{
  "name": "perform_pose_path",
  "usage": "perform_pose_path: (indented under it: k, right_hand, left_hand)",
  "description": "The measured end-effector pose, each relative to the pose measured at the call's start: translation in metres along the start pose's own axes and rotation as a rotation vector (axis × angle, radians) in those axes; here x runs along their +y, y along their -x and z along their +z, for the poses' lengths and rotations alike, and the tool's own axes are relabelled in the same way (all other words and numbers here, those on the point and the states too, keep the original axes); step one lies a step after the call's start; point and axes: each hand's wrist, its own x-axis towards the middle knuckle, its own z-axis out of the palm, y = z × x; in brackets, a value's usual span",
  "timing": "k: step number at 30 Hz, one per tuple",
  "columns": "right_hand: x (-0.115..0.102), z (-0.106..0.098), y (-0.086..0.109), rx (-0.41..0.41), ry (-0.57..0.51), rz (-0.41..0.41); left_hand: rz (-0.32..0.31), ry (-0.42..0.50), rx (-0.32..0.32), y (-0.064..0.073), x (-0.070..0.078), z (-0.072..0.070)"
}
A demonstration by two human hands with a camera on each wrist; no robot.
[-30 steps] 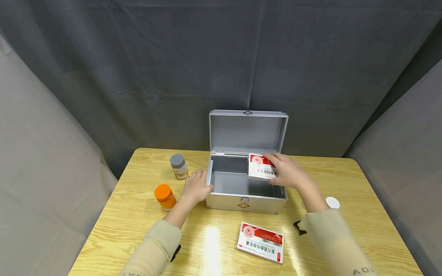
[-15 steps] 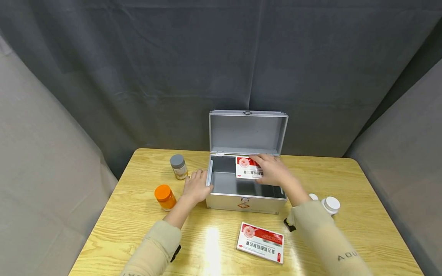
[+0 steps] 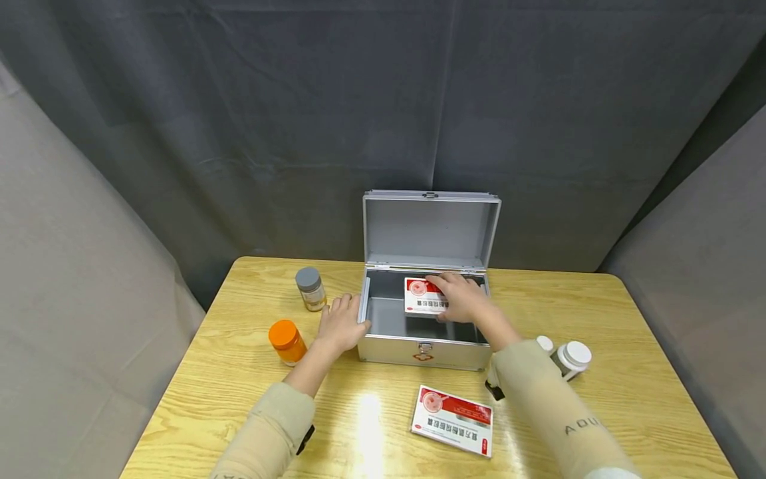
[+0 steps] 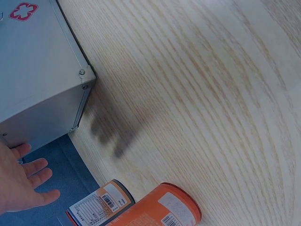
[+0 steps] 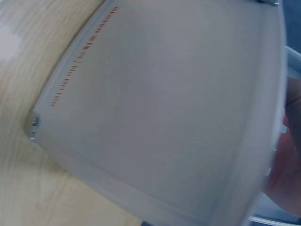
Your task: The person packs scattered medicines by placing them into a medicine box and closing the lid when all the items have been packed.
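An aluminium first-aid box stands on the wooden table with its lid raised. Inside its opening, my right hand grips a red-and-white medicine box by the right end, printed face up. In the right wrist view the box's front wall hides most of that hand. My left hand rests against the left wall of the first-aid box, thumb at the rim. The left wrist view shows its fingers spread and fairly straight beside the wall.
A second medicine box lies flat in front. Left of the left hand stand an orange bottle and a grey-capped bottle. Two white-capped bottles, one larger and one smaller, are beside the right forearm. A dark curtain hangs behind.
My right hand has carried the medicine box leftward and slightly lower within the first-aid box. The left hand has stayed in place. More of the white-capped bottles shows.
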Motion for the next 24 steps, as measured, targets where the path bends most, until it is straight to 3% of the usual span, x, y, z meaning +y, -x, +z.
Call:
perform_pose_path:
  k: [24]
  right_hand:
    - [0.019,0.035,-0.008,-0.152,0.017,0.033]
  left_hand:
    - [0.003,0.021,-0.003,0.003,-0.001,0.001]
